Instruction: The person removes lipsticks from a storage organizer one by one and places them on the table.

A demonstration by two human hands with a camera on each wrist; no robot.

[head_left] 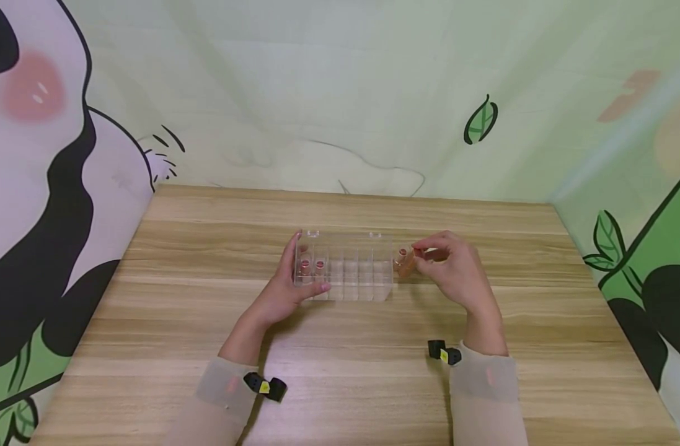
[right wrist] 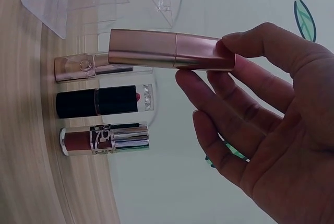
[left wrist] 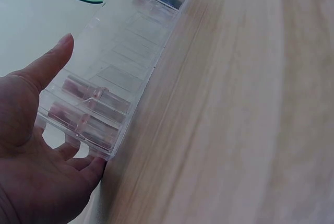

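The rose-gold lipstick [right wrist: 172, 50] is in the person's right hand [head_left: 457, 266], off the right end of the clear organiser [head_left: 367, 292] and above the worktop [head_left: 351, 384]. The right fingers are closed in a light pinch, the thumb set against fingertips at the tube's upper end, so most of it hangs free. From those fingers it runs down and leftward, toward the organiser side, its long axis steep but tilted rather than plumb. The right hand is clearly the nearer one; the left hand [head_left: 278, 294] is at the organiser's far end, fingers wrapped round that end and thumb along the front, beside two stored lipsticks [head_left: 312, 266]. As for labels, the rose-gold lipstick shows no writing on the side turned to the right wrist camera. Among the upright tubes near it, the pink tube [right wrist: 73, 68] bears a round emblem too faint to read, the black tube [right wrist: 94, 102] shows no legible name, and the silver-capped tube [right wrist: 78, 141] carries large metallic letters that I cannot read with confidence.
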